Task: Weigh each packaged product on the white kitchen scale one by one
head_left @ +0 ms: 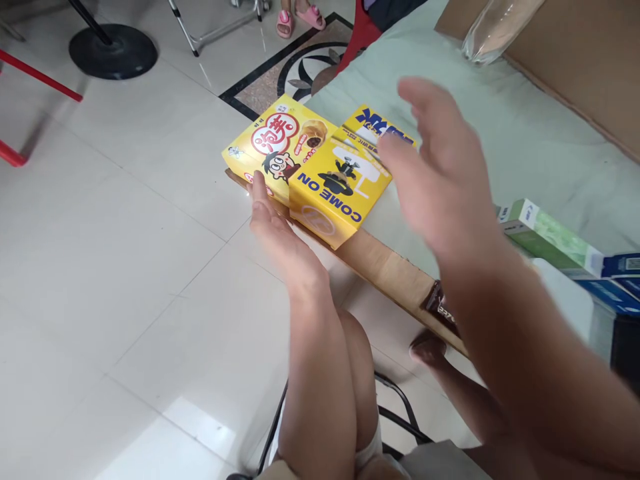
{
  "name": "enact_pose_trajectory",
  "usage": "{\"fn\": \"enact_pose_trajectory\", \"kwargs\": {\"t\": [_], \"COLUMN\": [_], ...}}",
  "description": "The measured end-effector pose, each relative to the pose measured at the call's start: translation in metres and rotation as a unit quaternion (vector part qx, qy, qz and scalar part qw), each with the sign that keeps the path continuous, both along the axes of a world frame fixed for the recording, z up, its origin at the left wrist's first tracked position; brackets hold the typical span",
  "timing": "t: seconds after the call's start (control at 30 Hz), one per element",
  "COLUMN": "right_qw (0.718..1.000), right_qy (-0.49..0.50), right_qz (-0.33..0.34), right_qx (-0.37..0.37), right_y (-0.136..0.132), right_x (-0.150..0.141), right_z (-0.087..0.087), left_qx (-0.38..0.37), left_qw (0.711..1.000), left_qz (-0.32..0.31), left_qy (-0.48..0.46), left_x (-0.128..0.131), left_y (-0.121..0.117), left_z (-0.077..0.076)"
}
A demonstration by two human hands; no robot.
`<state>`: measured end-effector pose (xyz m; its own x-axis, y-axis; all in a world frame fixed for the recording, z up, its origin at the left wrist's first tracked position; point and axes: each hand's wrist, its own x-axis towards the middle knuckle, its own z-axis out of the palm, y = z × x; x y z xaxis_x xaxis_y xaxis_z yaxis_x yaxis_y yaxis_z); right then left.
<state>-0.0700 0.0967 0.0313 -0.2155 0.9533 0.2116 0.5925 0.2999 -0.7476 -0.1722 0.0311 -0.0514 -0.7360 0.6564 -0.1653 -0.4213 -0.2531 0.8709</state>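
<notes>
In the head view, a yellow cream-puff snack box (273, 137) with a cartoon face lies at the table's near edge. Against its right side is a second yellow box (345, 177), marked "COME ON". A further yellow box (367, 123) with blue lettering shows partly behind that one. My left hand (280, 233) rests against the near side of the snack box, fingers stretched out. My right hand (443, 167), slightly blurred, is raised over the table right of the boxes. Its thumb and fingers are apart and nothing shows between them.
Green and blue cartons (555, 233) sit at the right on a pale green cloth (400, 67). A dark brown packet (440, 303) lies on the wooden edge (390, 267). Cardboard (575, 80) and a clear-wrapped item (500, 27) occupy the far right. Someone's pink sandals (285, 23) are on the floor.
</notes>
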Motion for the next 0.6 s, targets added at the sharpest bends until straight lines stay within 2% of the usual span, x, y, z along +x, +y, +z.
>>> {"fn": "enact_pose_trajectory", "kwargs": {"t": [0.03, 0.1, 0.17, 0.23, 0.3, 0.4, 0.6], "right_qw": [0.996, 0.969, 0.953, 0.943, 0.934, 0.921, 0.915], "right_qy": [-0.088, -0.234, -0.278, -0.302, -0.325, -0.358, -0.382], "right_qz": [0.013, 0.074, 0.119, 0.135, 0.138, 0.132, 0.126], "right_qx": [0.002, 0.025, 0.000, -0.029, -0.056, -0.074, -0.040], "right_y": [0.017, 0.053, 0.085, 0.106, 0.115, 0.112, 0.106], "right_x": [-0.009, -0.031, -0.053, -0.069, -0.080, -0.084, -0.074], "right_z": [0.012, 0.026, 0.025, 0.015, 0.005, 0.001, -0.001], "left_qx": [0.008, 0.029, 0.043, 0.043, 0.038, 0.038, 0.031], "left_qw": [1.000, 1.000, 0.999, 0.999, 0.999, 0.998, 0.999], "left_qz": [-0.002, -0.006, -0.002, 0.005, 0.006, 0.002, -0.001], "left_qy": [-0.003, -0.003, -0.006, -0.022, -0.038, -0.043, -0.023], "left_x": [0.000, 0.002, 0.005, 0.006, 0.006, 0.005, 0.007], "left_y": [0.001, 0.003, 0.004, 0.006, 0.007, 0.010, 0.014], "left_z": [-0.001, 0.001, 0.007, 0.013, 0.015, 0.012, 0.009]}}
